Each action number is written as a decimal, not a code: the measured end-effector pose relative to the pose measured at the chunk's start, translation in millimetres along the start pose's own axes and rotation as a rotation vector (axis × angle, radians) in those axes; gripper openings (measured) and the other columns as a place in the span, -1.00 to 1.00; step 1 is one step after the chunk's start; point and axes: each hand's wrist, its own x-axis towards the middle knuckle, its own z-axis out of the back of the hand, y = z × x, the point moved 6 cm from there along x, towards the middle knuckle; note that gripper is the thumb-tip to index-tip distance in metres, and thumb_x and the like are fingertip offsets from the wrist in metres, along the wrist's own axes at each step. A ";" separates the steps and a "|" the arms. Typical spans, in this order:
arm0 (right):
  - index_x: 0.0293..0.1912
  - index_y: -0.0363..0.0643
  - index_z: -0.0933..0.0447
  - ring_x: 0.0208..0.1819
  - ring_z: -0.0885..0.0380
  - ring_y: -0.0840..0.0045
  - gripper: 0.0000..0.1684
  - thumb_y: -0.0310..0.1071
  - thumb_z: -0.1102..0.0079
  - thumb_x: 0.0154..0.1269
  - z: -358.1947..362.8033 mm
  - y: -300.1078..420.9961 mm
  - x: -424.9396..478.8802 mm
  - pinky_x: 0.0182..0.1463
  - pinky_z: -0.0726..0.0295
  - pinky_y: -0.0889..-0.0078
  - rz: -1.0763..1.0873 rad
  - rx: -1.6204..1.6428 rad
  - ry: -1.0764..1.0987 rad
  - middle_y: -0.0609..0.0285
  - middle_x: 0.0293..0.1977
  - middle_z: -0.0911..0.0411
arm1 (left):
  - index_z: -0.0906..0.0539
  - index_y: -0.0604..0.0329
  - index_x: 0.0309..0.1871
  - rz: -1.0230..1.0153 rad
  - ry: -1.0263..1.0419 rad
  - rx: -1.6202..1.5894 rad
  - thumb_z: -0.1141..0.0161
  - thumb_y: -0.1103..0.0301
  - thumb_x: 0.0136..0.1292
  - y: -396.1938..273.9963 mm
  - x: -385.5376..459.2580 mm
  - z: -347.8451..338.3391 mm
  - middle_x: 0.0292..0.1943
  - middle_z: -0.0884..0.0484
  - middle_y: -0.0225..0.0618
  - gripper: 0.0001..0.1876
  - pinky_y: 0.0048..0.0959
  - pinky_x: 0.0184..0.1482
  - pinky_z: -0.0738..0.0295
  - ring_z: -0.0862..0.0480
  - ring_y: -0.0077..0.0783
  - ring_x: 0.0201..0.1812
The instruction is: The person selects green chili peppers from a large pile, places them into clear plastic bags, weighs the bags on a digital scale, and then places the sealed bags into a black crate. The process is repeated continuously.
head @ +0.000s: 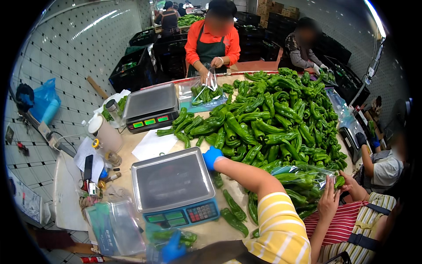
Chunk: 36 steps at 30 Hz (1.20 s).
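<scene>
My right hand [212, 157], in a blue glove, reaches to the near left edge of a large heap of green peppers [260, 122], just beyond the right corner of a digital scale [174, 180] whose metal pan is bare. Its fingertips are partly hidden, so a grip cannot be made out. At the bottom, my left hand [173, 247], also gloved in blue, is at a clear plastic bag [155, 236] with several green peppers inside; the fingers lie against the bag. Loose peppers [234, 206] lie right of the scale.
Flat printed bags [113, 227] lie at the left, near a phone [88, 166], jars and a pitcher [105, 132]. A second scale [151, 102] stands farther back. Co-workers stand around the table; the one close at right holds a filled pepper bag [303, 180]. Black crates [132, 74] stand behind.
</scene>
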 end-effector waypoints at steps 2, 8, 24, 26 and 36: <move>0.02 -0.02 -0.66 0.27 -0.40 0.02 -0.60 -0.12 -0.15 0.22 -16.9 -12.1 -0.4 0.09 -0.59 -0.12 -0.021 0.023 -0.134 -0.07 0.17 -0.51 | -0.43 0.00 0.41 0.021 0.015 -0.009 -0.26 0.26 0.17 1.6 2.4 -2.4 0.40 -0.42 -0.21 -0.33 -0.47 -0.18 -0.62 -0.74 -0.38 -0.30; 0.25 0.02 -0.46 0.48 -0.05 -0.14 -0.34 -0.59 -0.10 0.11 -0.6 -10.2 -50.7 0.25 -0.48 0.03 0.144 0.393 -0.765 -0.17 0.51 0.08 | -0.44 0.01 0.41 -0.114 -0.019 0.140 -0.26 0.29 0.17 7.4 6.2 -8.1 0.38 -0.45 -0.16 -0.34 -0.45 -0.24 -0.61 -0.71 -0.38 -0.39; 0.45 -0.34 0.06 0.32 -0.28 -0.19 0.23 -0.22 -0.55 -0.03 -47.0 -0.2 -84.8 0.27 -0.48 0.13 -0.351 0.738 -0.734 -0.31 0.48 0.23 | -0.40 0.02 0.43 -0.036 0.094 0.019 -0.24 0.26 0.21 10.0 -2.7 -6.2 0.43 -0.38 -0.19 -0.34 -0.42 -0.10 -0.63 -0.74 -0.23 -0.10; 0.45 -0.35 0.05 0.27 -0.33 -0.19 0.17 -0.21 -0.49 0.03 -40.2 4.3 -93.6 0.21 -0.51 0.06 -0.511 0.796 -0.640 -0.37 0.40 0.02 | -0.40 0.01 0.43 -0.046 0.077 0.000 -0.24 0.25 0.20 10.0 -5.1 -5.9 0.42 -0.38 -0.20 -0.34 -0.42 -0.08 -0.62 -0.73 -0.23 -0.07; 0.10 -0.28 -0.30 -0.09 -0.64 -0.05 -0.16 0.10 -0.41 0.04 -28.1 -21.0 -33.4 -0.06 -0.63 -0.07 -0.527 0.614 -0.455 -0.20 -0.11 -0.59 | -0.37 0.09 0.43 -0.183 0.048 0.067 -0.24 0.19 0.21 15.0 -1.1 -18.2 0.40 -0.38 -0.05 -0.32 -0.29 -0.14 -0.65 -0.75 -0.22 -0.28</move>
